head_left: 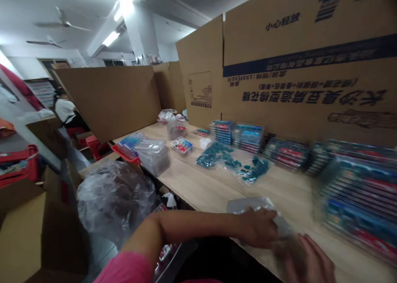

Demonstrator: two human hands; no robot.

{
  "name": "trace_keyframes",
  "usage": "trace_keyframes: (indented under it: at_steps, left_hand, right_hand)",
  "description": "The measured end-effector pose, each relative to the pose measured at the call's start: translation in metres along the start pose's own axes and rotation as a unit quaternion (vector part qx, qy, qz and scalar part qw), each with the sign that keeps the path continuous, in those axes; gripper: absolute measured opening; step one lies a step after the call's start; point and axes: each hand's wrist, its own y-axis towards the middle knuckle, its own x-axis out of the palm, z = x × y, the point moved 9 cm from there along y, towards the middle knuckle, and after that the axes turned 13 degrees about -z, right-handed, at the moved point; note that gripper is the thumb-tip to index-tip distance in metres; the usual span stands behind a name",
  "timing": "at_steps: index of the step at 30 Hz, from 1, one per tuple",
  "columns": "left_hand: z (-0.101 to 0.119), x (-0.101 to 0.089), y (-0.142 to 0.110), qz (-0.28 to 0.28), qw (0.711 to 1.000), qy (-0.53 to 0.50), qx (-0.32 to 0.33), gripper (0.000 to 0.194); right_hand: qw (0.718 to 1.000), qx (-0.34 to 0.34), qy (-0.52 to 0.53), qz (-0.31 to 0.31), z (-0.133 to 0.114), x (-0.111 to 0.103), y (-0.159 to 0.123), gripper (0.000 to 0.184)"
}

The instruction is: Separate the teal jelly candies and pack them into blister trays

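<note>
Left hand [257, 228] grip closed firmly over a clear plastic packet [252, 204], held low at the near edge of the tabletop [279, 192]! Right hand [310, 260] is blurred just beside the packet, its grip impossible to call, with stacked blister packs [356, 196] close by.

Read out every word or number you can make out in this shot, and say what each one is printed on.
"小心轻放": on the upper flap of the cardboard carton.
"长沙臭豆腐造型棉花糖": the large upside-down print on the same carton; a best reading, as some characters are soft.
The smaller lines on the carton and the labels on the stacked packs are too blurred to read.
</note>
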Motion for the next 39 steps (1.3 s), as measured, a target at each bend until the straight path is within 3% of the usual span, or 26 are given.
trace_keyframes:
  at_steps: [2,4,5,8,11,14,18,20,23,26,29,31,34,37,39]
  left_hand:
    - [-0.01,-0.014,-0.011,0.053,0.998,-0.03,-0.001,0.028]
    - [-0.022,-0.039,-0.034,0.171,0.983,-0.073,-0.012,0.012]
    - [-0.034,-0.054,-0.05,0.249,0.962,-0.103,-0.032,0.01]
    - [-0.057,-0.079,-0.086,0.361,0.923,-0.119,-0.057,0.02]
    - [-0.058,-0.087,-0.105,0.415,0.907,-0.009,-0.071,0.015]
    - [-0.036,-0.066,-0.1,0.384,0.91,0.143,-0.064,0.013]
    - [-0.001,-0.022,-0.083,0.325,0.919,0.222,-0.015,0.017]
    - [0.012,-0.005,-0.071,0.288,0.932,0.22,0.021,0.018]
    - [0.01,0.0,-0.059,0.258,0.95,0.176,0.027,0.015]
    - [-0.035,-0.01,-0.057,0.252,0.959,0.11,-0.074,0.03]
    - [-0.083,-0.008,-0.064,0.205,0.964,0.068,-0.155,0.042]
    - [-0.099,-0.005,-0.069,0.176,0.966,0.056,-0.181,0.04]
    - [-0.108,-0.004,-0.08,0.151,0.951,0.059,-0.262,0.034]
    - [-0.114,-0.008,-0.094,0.131,0.921,0.05,-0.363,0.032]
    - [-0.12,-0.011,-0.102,0.121,0.919,0.028,-0.373,0.031]
  right_hand:
    - [0.997,-0.065,-0.033,0.009,-0.022,0.002,-0.003,0.05]
    - [0.993,-0.107,-0.052,-0.02,-0.039,0.014,-0.004,0.049]
    - [0.992,-0.103,-0.054,-0.04,-0.042,0.021,-0.002,0.05]
    - [0.992,-0.071,-0.025,-0.098,-0.046,0.041,0.013,0.055]
    - [0.988,-0.053,0.043,-0.14,-0.057,0.052,0.03,0.06]
    - [0.962,-0.03,0.22,-0.161,-0.062,0.051,0.042,0.058]
    - [0.836,0.091,0.526,-0.13,-0.036,0.038,0.044,0.054]
    - [0.804,0.143,0.571,-0.089,-0.018,0.027,0.044,0.059]
    - [0.81,0.205,0.549,-0.016,0.015,0.01,0.041,0.057]
    - [0.809,0.255,0.53,0.026,0.051,0.004,0.03,0.057]
    - [0.811,0.29,0.507,-0.005,0.078,0.013,0.02,0.058]
    - [0.833,0.276,0.478,-0.048,0.085,0.018,0.024,0.054]
    - [0.898,0.207,0.372,-0.113,0.073,0.014,0.052,0.038]
    - [0.97,0.123,0.146,-0.147,0.035,0.003,0.089,0.031]
    - [0.978,0.096,-0.021,-0.186,0.002,0.007,0.102,0.026]
